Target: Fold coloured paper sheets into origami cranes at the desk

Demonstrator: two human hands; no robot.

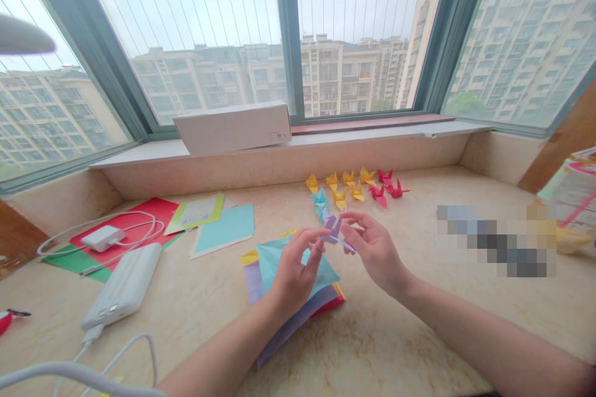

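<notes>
Between my two hands is a small purple paper crane (pixel 332 227), held above the counter. My left hand (pixel 300 260) pinches it from the left with thumb and forefinger. On the other side my right hand (pixel 370 248) has its fingertips closed on the crane's right end. Beneath my left hand lies a stack of coloured origami paper, a light blue sheet (pixel 272 260) on top and purple, yellow and red ones showing below. Just behind the hands stands a light blue crane (pixel 320 201). Several yellow cranes (pixel 348 178) and a few red cranes (pixel 378 195) are grouped farther back.
At the left lie a white power bank (pixel 123 285) with cables, a white charger (pixel 102 238) and loose paper sheets (pixel 228 227). A white box (pixel 233 128) rests on the window ledge. A blurred-out patch (pixel 496 239) and a clear container (pixel 570 198) are at the right.
</notes>
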